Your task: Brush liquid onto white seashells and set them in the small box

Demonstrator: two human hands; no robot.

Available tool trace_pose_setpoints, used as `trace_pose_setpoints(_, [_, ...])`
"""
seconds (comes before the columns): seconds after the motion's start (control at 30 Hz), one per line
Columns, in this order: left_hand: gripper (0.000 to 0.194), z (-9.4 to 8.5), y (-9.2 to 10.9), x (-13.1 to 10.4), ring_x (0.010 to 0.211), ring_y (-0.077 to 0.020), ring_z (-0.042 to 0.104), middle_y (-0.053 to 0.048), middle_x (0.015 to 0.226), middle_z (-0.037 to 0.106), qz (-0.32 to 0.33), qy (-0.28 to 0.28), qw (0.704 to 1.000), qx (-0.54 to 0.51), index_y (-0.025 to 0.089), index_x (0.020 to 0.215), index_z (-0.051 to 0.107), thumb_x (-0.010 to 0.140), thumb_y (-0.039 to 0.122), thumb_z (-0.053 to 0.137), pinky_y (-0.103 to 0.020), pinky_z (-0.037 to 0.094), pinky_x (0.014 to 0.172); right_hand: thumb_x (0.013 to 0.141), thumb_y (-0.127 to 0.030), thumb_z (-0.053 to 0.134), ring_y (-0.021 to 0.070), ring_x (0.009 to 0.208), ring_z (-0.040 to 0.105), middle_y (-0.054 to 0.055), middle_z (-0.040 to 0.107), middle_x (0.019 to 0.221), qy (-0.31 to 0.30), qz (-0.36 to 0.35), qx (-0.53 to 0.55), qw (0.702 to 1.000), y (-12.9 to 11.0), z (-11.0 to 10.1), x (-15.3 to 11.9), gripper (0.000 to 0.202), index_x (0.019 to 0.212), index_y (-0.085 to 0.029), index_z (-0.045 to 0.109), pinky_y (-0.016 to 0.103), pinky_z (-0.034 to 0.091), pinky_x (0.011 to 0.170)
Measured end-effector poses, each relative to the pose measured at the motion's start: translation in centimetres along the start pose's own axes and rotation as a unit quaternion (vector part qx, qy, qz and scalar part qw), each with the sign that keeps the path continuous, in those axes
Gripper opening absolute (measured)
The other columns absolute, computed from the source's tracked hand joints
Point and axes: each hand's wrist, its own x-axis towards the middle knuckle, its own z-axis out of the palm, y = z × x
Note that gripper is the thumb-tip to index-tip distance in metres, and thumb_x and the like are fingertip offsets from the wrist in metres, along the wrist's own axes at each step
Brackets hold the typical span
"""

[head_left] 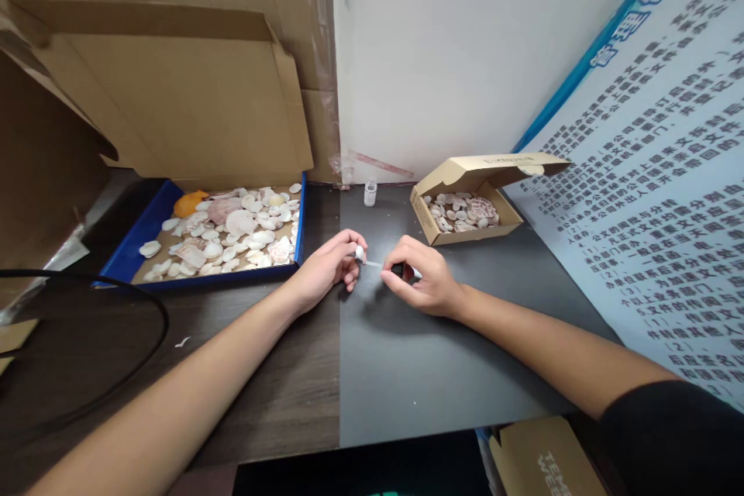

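In the head view my left hand [335,267] is closed on a small white shell [359,253], pinched at the fingertips. My right hand [419,277] is closed, with thumb and index finger pinching a thin whitish strip or stick [373,264]. The strip points left to just below the shell; whether the two touch I cannot tell. Something dark with a red part [400,270] shows inside the curled right fingers, mostly hidden. Behind the hands stands a small clear bottle [370,194] with a label, upright on the grey tabletop.
A blue-sided box [299,232], its cardboard lid raised, holds many shells [238,223] at the left. At the right, a small cardboard box [433,230] with its lid up also holds shells [462,212]. A black cable [166,318] loops over the left side. A printed board leans at the right.
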Motion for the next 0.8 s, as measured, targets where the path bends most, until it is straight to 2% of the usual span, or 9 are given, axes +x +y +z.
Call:
trace_pose_setpoints(0.07, [0.007, 0.08, 0.02, -0.02, 0.048, -0.0063, 0.043, 0.002, 0.075, 0.053, 0.003, 0.001, 1.000, 0.002, 0.017, 0.090, 0.051, 0.087, 0.024, 0.051, -0.020, 0.042, 0.045, 0.091, -0.021, 0.062, 0.0106, 0.058, 0.047, 0.001, 0.056, 0.076, 0.009, 0.011, -0.013, 1.000, 0.02, 0.02, -0.01, 0.004, 0.088, -0.019, 0.060, 0.022, 0.043, 0.051])
trace_pose_setpoints(0.23, [0.009, 0.30, 0.16, -0.04, 0.049, -0.0066, 0.044, 0.002, 0.077, 0.054, -0.004, 0.012, 1.000, -0.006, 0.018, 0.094, 0.049, 0.086, 0.022, 0.052, -0.020, 0.042, 0.045, 0.090, -0.022, 0.063, 0.0104, 0.057, 0.047, 0.000, 0.055, 0.071, -0.032, -0.005, -0.018, 0.999, -0.09, 0.09, -0.01, 0.007, 0.084, -0.019, 0.060, 0.023, 0.041, 0.051])
trace_pose_setpoints(0.43, [0.007, 0.18, 0.03, 0.06, 0.047, -0.0066, 0.043, 0.003, 0.073, 0.056, 0.003, 0.011, 1.000, -0.006, 0.019, 0.090, 0.046, 0.088, 0.024, 0.051, -0.020, 0.041, 0.045, 0.091, -0.021, 0.061, 0.0105, 0.058, 0.047, 0.001, 0.054, 0.076, 0.013, 0.021, -0.021, 0.999, 0.00, 0.02, 0.03, 0.003, 0.089, -0.019, 0.059, 0.022, 0.042, 0.052])
trace_pose_setpoints(0.6, [0.006, 0.22, 0.02, 0.07, 0.046, -0.0065, 0.043, 0.003, 0.071, 0.055, -0.001, 0.008, 1.000, -0.003, 0.019, 0.089, 0.047, 0.087, 0.022, 0.051, -0.020, 0.041, 0.045, 0.089, -0.021, 0.062, 0.0102, 0.056, 0.047, -0.001, 0.055, 0.071, -0.030, 0.006, -0.007, 1.000, -0.08, 0.05, 0.03, 0.008, 0.082, -0.020, 0.059, 0.024, 0.041, 0.053])
trace_pose_setpoints(0.8, [0.007, 0.03, -0.09, 0.05, 0.046, -0.0068, 0.042, 0.002, 0.068, 0.054, -0.005, -0.002, 1.000, 0.007, 0.019, 0.089, 0.048, 0.090, 0.026, 0.047, -0.019, 0.041, 0.045, 0.091, -0.022, 0.061, 0.0104, 0.057, 0.047, 0.001, 0.056, 0.076, 0.013, 0.016, -0.009, 1.000, 0.00, -0.04, 0.05, 0.004, 0.089, -0.020, 0.060, 0.023, 0.043, 0.052])
